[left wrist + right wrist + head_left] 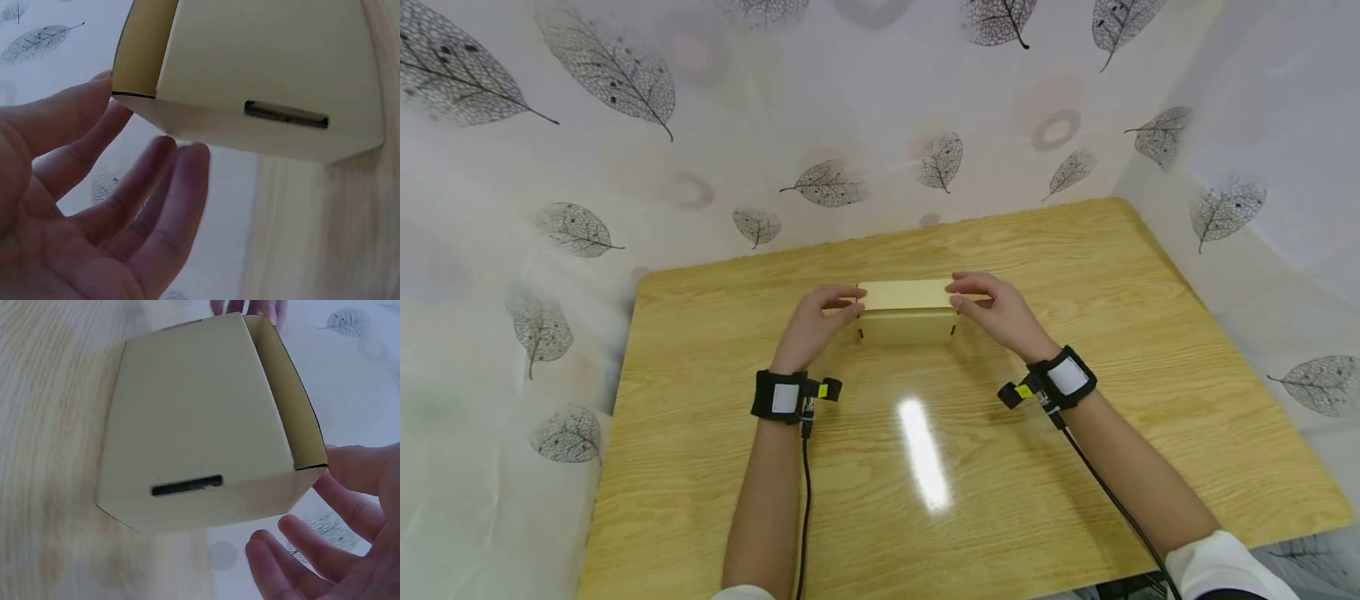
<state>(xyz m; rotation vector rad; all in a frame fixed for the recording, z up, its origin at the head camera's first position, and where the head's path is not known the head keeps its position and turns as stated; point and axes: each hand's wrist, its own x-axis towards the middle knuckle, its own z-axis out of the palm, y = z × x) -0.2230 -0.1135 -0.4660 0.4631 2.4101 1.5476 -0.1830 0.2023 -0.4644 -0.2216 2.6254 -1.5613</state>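
A small pale-yellow cardboard box (907,327) stands on the table, its lid (904,295) on top. Dark slots (286,115) show low in its front face near both ends. My left hand (815,323) pinches the lid's left end between thumb and fingers. At the opposite end, my right hand (1002,312) pinches the lid in the same way. Both wrist views show the lid's front flap (290,394) standing out a little from the box front. Several lower fingers (181,206) hang beside the box's end without gripping it. The inside of the box is hidden.
The wood-grain table (700,417) extends around the box, with a bright light reflection in front of it. A white cloth (880,108) with leaf prints hangs behind and at both sides. Black cables (806,508) run from the wrist cameras along both forearms.
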